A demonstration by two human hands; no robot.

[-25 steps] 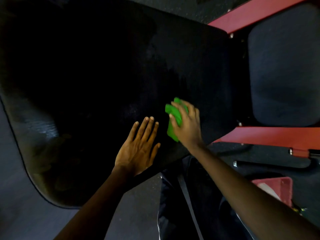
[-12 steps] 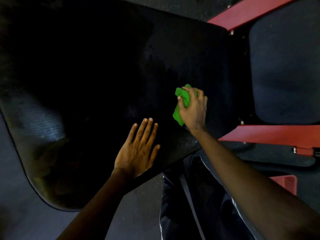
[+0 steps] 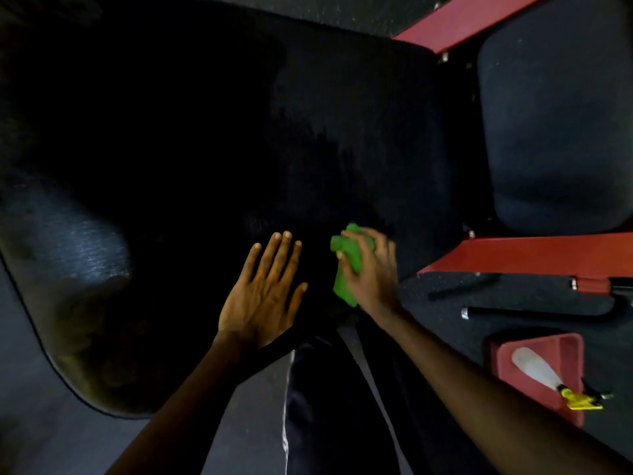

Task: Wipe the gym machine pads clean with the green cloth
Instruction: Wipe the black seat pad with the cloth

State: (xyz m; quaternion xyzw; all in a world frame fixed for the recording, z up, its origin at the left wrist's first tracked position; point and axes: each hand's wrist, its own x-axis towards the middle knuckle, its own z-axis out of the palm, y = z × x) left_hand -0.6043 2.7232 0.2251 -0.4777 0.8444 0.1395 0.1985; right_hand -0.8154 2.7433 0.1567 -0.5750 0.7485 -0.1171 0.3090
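Right hand [image 3: 371, 272] bunches green cloth [image 3: 347, 269] against black pad [image 3: 308, 132]; left hand [image 3: 263, 293] flat beside, fingers spread, grip released. Pad possibly damp above cloth.

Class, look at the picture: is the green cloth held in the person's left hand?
No, the green cloth is bunched in the right hand, while the left hand lies flat and empty on the black pad.

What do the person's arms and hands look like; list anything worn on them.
Both arms are bare from the frame's edge down to the wrists: no sleeves in view. The left hand and right hand wear no gloves, and no watch, ring or band shows.
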